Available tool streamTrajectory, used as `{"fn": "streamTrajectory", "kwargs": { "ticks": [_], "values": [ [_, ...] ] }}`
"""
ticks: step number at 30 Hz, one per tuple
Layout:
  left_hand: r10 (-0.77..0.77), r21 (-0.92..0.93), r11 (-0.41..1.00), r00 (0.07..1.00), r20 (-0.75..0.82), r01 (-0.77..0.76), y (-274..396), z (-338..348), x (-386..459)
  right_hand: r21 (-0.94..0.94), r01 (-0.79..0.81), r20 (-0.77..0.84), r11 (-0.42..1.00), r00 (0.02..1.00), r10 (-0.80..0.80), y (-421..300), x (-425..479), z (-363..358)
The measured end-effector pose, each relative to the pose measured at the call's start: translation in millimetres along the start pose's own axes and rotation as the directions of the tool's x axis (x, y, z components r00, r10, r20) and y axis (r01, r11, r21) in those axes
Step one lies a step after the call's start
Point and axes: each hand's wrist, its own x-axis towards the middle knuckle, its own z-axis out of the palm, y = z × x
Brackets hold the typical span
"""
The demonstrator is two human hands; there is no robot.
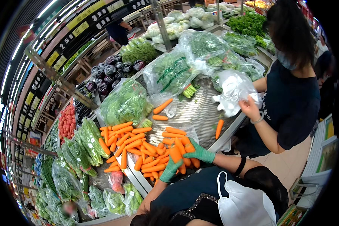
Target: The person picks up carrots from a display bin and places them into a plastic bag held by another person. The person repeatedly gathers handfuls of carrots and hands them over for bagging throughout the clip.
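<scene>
Both my hands wear green gloves and are at the right side of a heap of loose orange carrots (149,148). My left hand (171,170) grips the lower part of an upright thick carrot (175,154). Just right of it, my right hand (200,152) is closed around the side of more carrots (189,148), its fingers partly hidden among them. A metal divider (134,175) runs under the heap. Two stray carrots (162,106) lie higher on the mesh-covered stand, and a single carrot (219,129) lies near its right edge.
A co-worker (291,107) at the right holds clear plastic bags (234,90) over the stand. Bagged leafy greens (125,101) border the carrots. Purple cabbages (107,72), bagged lettuce (91,141) and a metal post (62,82) stand at the left. The stand's metal rim (226,132) runs along the near side.
</scene>
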Motion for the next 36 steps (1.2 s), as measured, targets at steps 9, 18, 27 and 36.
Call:
{"fn": "streamTrajectory", "kwargs": {
  "ticks": [9,18,27,36],
  "values": [
    [-0.235,0.094,0.966,0.969,-0.070,0.241,-17.6,-7.5,36.4,0.017,0.092,-0.118,0.996,0.989,-0.090,-10.3,-10.0,-19.8],
    [-0.131,0.141,0.980,0.987,-0.096,0.144,-39.4,-22.6,67.5,0.062,0.127,-0.209,0.990,0.971,-0.112,-20.4,-22.1,-43.3],
    [-0.121,0.120,0.985,0.992,-0.021,0.123,-0.3,59.5,102.3,0.036,0.069,-0.354,0.997,0.934,-0.051,-26.5,-33.5,-85.8],
    [-0.256,0.063,0.966,0.961,0.106,0.250,-20.0,53.6,127.0,0.057,-0.077,-0.275,0.995,0.957,0.090,49.1,-44.4,-118.0]
  ]
}}
